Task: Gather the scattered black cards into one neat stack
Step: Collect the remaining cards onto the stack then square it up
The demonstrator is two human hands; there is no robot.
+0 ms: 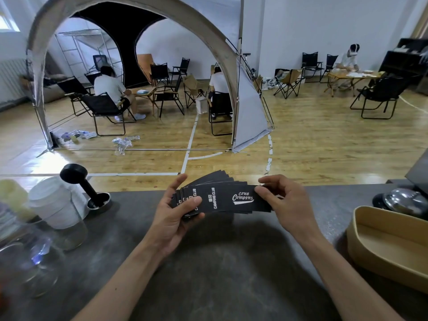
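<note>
Currently we hold the black cards fanned above the counter, long axis running hand to hand: our left hand clamps the bunched end, our right hand pinches the spread end, ready to push leftward.

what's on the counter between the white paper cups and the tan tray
Head view: between the white paper cups and tan tray, bare counter; above it both hands fan the black cards.
</note>
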